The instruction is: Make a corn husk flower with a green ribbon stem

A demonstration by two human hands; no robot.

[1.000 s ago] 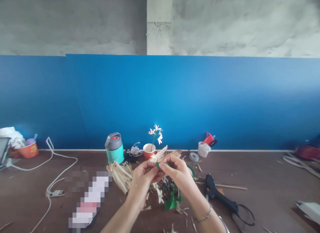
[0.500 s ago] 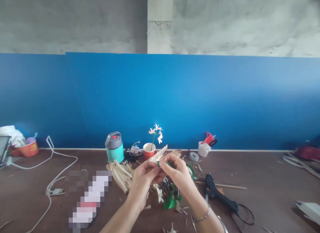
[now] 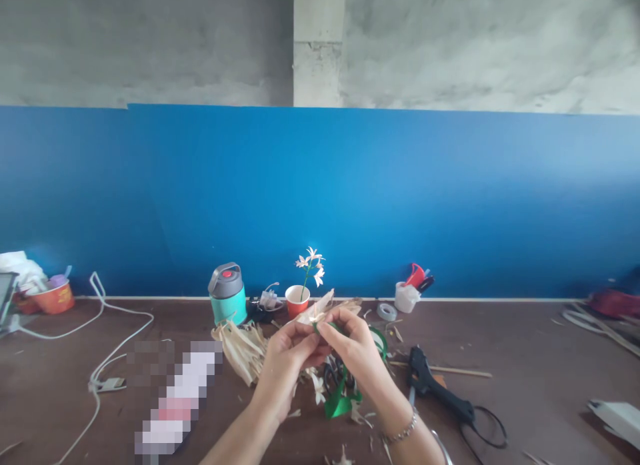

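Observation:
My left hand and my right hand meet above the table, fingertips pinched together on a small pale flower with green at its base. Green tape runs by my right fingers. Below the hands lie a green strip, a loose white flower and dark-handled scissors, partly covered. Dried husks spread to the left of my left hand. Behind the hands, a red and white cup holds a stem with several white flowers.
A teal flask stands at the back left, a white cup with pens at the back right. A black glue gun, a thin stick and a tape roll lie right. White cables cross the left side.
The view has shifted very slightly. Both hands keep nearly the same pinched pose on the small flower.

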